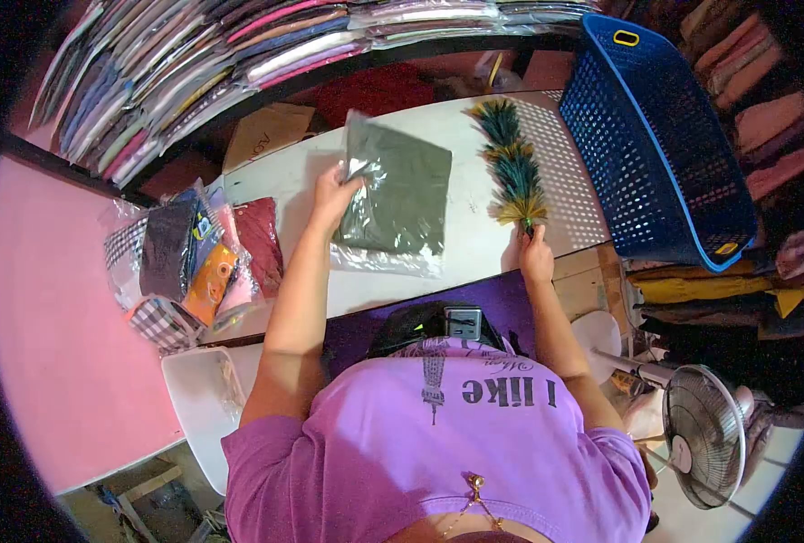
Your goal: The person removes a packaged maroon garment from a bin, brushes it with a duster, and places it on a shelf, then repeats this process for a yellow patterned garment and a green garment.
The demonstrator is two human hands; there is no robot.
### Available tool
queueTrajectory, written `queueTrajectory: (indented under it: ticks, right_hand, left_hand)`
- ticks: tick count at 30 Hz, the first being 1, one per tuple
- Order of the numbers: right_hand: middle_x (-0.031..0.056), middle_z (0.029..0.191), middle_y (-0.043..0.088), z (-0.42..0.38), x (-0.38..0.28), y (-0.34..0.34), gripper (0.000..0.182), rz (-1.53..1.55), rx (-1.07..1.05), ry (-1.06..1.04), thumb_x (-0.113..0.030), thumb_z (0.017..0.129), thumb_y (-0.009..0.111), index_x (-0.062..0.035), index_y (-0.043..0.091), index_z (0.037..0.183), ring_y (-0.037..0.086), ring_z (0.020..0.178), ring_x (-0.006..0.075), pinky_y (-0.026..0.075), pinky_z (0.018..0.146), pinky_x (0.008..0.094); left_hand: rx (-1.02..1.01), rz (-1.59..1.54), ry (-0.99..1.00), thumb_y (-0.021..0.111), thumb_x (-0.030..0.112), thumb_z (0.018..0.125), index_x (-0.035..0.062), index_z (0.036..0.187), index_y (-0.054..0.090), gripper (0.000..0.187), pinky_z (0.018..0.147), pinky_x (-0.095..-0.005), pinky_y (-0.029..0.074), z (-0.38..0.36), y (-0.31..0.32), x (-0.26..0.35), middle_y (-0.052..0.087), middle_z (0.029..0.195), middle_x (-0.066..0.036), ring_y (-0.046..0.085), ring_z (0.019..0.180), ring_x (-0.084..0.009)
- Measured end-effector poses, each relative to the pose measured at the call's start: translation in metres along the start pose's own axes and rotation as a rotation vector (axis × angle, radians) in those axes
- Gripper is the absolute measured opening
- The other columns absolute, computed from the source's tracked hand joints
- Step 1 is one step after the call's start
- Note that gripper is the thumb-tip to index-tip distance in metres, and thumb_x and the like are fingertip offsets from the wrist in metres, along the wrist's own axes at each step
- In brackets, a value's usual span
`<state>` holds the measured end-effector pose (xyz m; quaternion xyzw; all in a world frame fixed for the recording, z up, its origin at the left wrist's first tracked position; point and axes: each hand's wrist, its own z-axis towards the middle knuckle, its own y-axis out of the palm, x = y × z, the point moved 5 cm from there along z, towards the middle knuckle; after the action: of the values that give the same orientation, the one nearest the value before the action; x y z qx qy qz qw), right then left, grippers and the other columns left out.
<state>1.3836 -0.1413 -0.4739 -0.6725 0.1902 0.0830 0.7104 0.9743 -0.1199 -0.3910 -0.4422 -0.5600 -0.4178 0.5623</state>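
Note:
My left hand (337,195) grips the left edge of a folded olive-green garment (402,190) in a clear plastic bag, thumb on top. The packet overlaps the white table (307,244), and its clear flap shows along the near side. On the right, my right hand (537,256) is closed around the handle of a feather duster (515,163). Its dark green and yellow feathers point away from me, over the table beside the blue basket.
A blue perforated basket (655,145) stands at the right. Bagged garments (185,253) are heaped at the left, next to a maroon packet (257,240). Stacked packets (212,72) fill the shelf behind. A fan (705,434) and a white bin (205,398) flank me.

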Motion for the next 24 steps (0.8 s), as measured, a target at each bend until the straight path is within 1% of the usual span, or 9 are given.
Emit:
queueTrajectory:
  ticks: [1,3,5,7,10,11,14,20,24]
  right_hand:
    - [0.0255,0.08,0.061,0.001,0.001,0.002,0.025,-0.009,0.019,-0.019,-0.025,0.09,0.046,-0.0085,0.036,0.105,0.06,0.072,0.0443,0.047,0.061,0.0539]
    - [0.026,0.079,0.061,0.001,0.001,0.001,0.025,-0.007,0.014,-0.013,-0.025,0.09,0.046,-0.0082,0.036,0.105,0.059,0.071,0.0446,0.047,0.06,0.054]
    - [0.0265,0.079,0.06,0.0,-0.002,-0.002,0.025,-0.007,0.004,-0.005,-0.025,0.09,0.046,-0.0079,0.035,0.105,0.059,0.07,0.0449,0.047,0.06,0.054]
    - [0.0272,0.079,0.061,-0.002,-0.003,-0.005,0.027,0.032,0.004,0.02,-0.028,0.091,0.044,-0.0093,0.038,0.109,0.058,0.072,0.0468,0.044,0.063,0.0566]
    - [0.0276,0.079,0.061,0.001,0.004,0.001,0.026,0.068,0.039,-0.026,-0.027,0.091,0.044,-0.0093,0.038,0.109,0.057,0.073,0.0473,0.044,0.064,0.0571]
    - [0.0276,0.079,0.061,0.001,0.002,0.0,0.026,0.065,0.034,-0.028,-0.027,0.091,0.044,-0.0093,0.038,0.109,0.057,0.073,0.0473,0.044,0.064,0.0571]
    - [0.0281,0.081,0.061,-0.001,-0.002,-0.005,0.026,0.057,-0.006,-0.008,-0.025,0.091,0.045,-0.0096,0.038,0.11,0.057,0.073,0.0482,0.043,0.064,0.0581]
    - [0.0231,0.076,0.062,0.002,-0.004,-0.006,0.025,0.543,-0.015,0.003,-0.021,0.091,0.05,-0.0056,0.049,0.111,0.061,0.07,0.0399,0.047,0.06,0.0441]
    - [0.0216,0.076,0.062,-0.028,-0.047,-0.004,0.02,0.231,-0.153,-0.221,-0.017,0.09,0.05,-0.008,0.05,0.108,0.062,0.072,0.0375,0.046,0.06,0.044]
  left_hand:
    - [0.007,-0.001,0.001,0.065,0.001,0.075,-0.0032,0.101,0.059,0.027,0.071,-0.0285,0.049,0.0,0.004,0.016,0.066,0.091,-0.01,0.063,0.081,-0.017]
    - [0.172,0.455,0.412,0.066,0.005,0.074,-0.0014,0.101,0.06,0.028,0.072,-0.0299,0.05,-0.005,0.007,0.063,0.067,0.091,-0.013,0.064,0.081,-0.019]
    - [0.122,0.684,0.425,0.068,0.006,0.068,0.0062,0.1,0.061,0.033,0.074,-0.0315,0.05,-0.034,0.023,0.109,0.066,0.094,-0.012,0.064,0.084,-0.0246]
    - [0.041,0.807,0.747,0.063,0.0,0.067,0.0099,0.096,0.063,0.03,0.078,-0.0328,0.048,-0.053,0.027,0.108,0.067,0.094,-0.008,0.063,0.09,-0.0252]
    - [-0.194,0.917,0.799,0.061,-0.001,0.067,0.0139,0.098,0.064,0.035,0.091,-0.0393,0.042,-0.067,0.023,0.053,0.061,0.113,-0.009,0.055,0.108,-0.0236]
    - [-0.193,0.916,0.793,0.061,-0.001,0.067,0.0139,0.098,0.064,0.035,0.091,-0.0393,0.042,-0.074,0.019,0.036,0.061,0.113,-0.009,0.055,0.108,-0.0236]
    - [-0.117,1.205,0.425,0.06,0.002,0.071,0.0191,0.114,0.061,0.046,0.105,-0.0566,0.015,-0.089,-0.011,-0.043,0.021,0.147,-0.013,0.017,0.136,-0.0322]
    - [0.119,1.151,0.185,0.061,0.006,0.073,0.0158,0.128,0.049,0.057,0.106,-0.0547,0.017,-0.13,-0.051,-0.091,0.023,0.144,-0.02,0.019,0.134,-0.0378]
    - [0.236,0.921,0.272,0.06,0.01,0.079,0.0087,0.13,0.043,0.054,0.105,-0.0459,0.024,-0.131,-0.061,-0.103,0.032,0.14,-0.02,0.027,0.131,-0.0364]
